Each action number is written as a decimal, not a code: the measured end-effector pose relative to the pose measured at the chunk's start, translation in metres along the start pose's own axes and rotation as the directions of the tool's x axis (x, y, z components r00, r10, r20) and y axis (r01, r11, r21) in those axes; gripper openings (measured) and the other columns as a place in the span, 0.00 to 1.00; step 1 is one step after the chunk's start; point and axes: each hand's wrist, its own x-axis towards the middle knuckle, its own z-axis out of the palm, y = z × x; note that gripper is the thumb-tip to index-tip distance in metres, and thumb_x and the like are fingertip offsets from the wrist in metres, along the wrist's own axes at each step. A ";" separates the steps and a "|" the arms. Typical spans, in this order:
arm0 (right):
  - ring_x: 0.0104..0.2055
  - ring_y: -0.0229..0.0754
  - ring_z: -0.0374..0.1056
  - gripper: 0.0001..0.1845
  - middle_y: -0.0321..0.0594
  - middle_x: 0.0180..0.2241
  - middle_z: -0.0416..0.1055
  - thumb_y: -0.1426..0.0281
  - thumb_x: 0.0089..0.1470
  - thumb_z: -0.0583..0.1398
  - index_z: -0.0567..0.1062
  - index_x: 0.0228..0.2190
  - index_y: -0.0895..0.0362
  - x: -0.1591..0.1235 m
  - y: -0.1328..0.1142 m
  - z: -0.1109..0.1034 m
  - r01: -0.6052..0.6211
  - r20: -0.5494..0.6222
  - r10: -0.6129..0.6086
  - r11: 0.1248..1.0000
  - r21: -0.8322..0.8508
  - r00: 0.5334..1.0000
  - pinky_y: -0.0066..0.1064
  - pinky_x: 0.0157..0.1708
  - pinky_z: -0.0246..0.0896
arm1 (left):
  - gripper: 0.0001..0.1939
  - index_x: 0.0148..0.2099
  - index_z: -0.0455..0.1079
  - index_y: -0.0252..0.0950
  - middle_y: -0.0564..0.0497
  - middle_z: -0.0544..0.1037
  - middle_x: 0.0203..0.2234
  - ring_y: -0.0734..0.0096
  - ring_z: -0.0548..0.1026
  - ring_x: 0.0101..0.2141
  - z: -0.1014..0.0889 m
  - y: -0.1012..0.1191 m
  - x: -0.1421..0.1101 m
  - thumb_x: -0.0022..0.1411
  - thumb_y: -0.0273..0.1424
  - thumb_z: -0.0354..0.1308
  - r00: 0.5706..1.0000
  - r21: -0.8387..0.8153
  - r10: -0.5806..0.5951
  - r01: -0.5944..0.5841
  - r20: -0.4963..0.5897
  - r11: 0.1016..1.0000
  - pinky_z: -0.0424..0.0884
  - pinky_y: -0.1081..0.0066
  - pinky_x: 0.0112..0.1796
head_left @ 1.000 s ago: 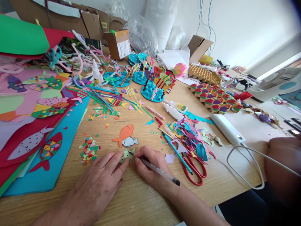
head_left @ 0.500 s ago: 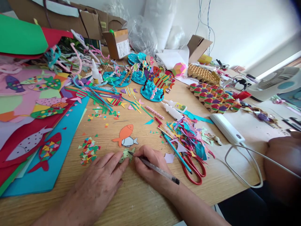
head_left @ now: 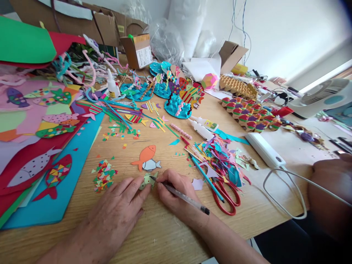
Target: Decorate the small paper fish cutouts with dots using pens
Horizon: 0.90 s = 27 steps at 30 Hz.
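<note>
My right hand [head_left: 176, 192] is closed round a clear-barrelled pen with a black end [head_left: 189, 201]. The pen's tip touches a small pale green paper fish [head_left: 149, 180] lying on the table. My left hand [head_left: 122, 200] rests flat, fingers stretched out, with its fingertips pressing the fish's left side and covering part of it. Just beyond lie an orange paper fish [head_left: 147, 154] and a light blue paper fish with black lines [head_left: 149, 165], touching each other. A pile of small coloured paper bits [head_left: 104, 176] is beside my left fingers.
Red-handled scissors [head_left: 228, 201], a blue pencil [head_left: 206, 178] and paper scraps [head_left: 220, 152] lie to the right. Glue bottles [head_left: 202, 130] and blue decorated bases [head_left: 177, 110] stand farther back. Coloured sheets [head_left: 68, 187] cover the left. Another person's arm [head_left: 328, 190] is at right, near a white cable [head_left: 302, 205].
Almost nothing differs. The pen and my right hand have shifted very slightly over the green fish; my left hand stays put.
</note>
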 end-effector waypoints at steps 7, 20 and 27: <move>0.19 0.33 0.59 0.04 0.30 0.18 0.63 0.75 0.47 0.53 0.66 0.25 0.55 0.001 -0.001 -0.001 -0.007 0.002 0.007 1.000 -0.001 1.000 0.23 0.21 0.53 | 0.21 0.53 0.67 0.39 0.47 0.73 0.45 0.60 0.69 0.42 0.001 -0.001 -0.001 0.60 0.21 0.47 0.999 0.013 -0.006 0.005 0.036 1.000 0.69 0.63 0.39; 0.19 0.33 0.58 0.04 0.29 0.17 0.62 0.75 0.47 0.53 0.66 0.25 0.55 0.001 -0.001 0.000 -0.003 0.001 0.003 1.000 0.009 1.000 0.23 0.20 0.51 | 0.21 0.52 0.68 0.37 0.45 0.73 0.46 0.59 0.70 0.42 0.001 0.002 0.000 0.58 0.20 0.46 0.999 0.022 -0.021 0.020 0.041 1.000 0.70 0.60 0.40; 0.18 0.32 0.57 0.04 0.29 0.17 0.61 0.75 0.48 0.53 0.66 0.25 0.55 0.001 -0.001 0.000 -0.001 0.009 0.001 1.000 0.011 1.000 0.23 0.20 0.51 | 0.21 0.50 0.69 0.35 0.44 0.74 0.44 0.57 0.70 0.40 -0.002 0.001 0.002 0.56 0.19 0.47 0.999 0.025 0.023 -0.024 0.028 0.999 0.70 0.60 0.37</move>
